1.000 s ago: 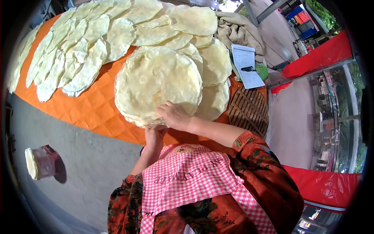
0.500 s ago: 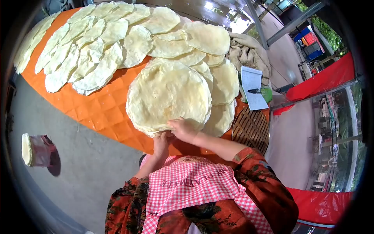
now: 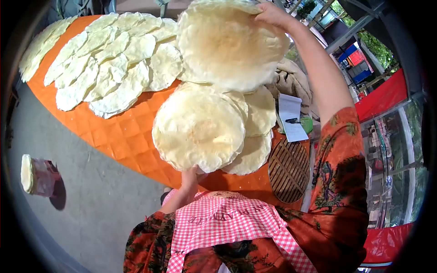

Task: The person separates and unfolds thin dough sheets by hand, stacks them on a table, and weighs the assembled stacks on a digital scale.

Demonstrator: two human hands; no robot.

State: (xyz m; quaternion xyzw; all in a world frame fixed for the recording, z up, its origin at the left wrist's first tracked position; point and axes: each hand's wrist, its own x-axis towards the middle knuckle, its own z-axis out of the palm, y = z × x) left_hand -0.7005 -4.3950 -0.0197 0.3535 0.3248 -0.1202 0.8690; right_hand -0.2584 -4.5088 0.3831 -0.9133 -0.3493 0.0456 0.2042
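Pinching a broad flatbread [image 3: 230, 50] by its rim at 1 to 2 o'clock, the right hand [image 3: 271, 17] holds it up over others on the desk, arm stretched out. Taking the round stack [image 3: 198, 132] as the clock's centre, this flatbread hangs at 1 o'clock, overlapping the view of those behind. The left hand [image 3: 190, 178] is clamped on the stack's rim at 6 o'clock, thumb at the edge, fingers mostly hidden beneath; how many layers it grips cannot be told.

More flatbreads [image 3: 257, 109] lie at 3 to 4 o'clock, partly beneath the stack, and overlapping rows [image 3: 116, 59] spread at 10 o'clock over the orange cover [image 3: 120, 136] of the desk. Bunched beige cloth [image 3: 291, 81] sits at 2 o'clock, a notebook [image 3: 295, 131] with a dark pen [image 3: 292, 120] on it at 3, and a round slatted rack [image 3: 289, 170] at 4.
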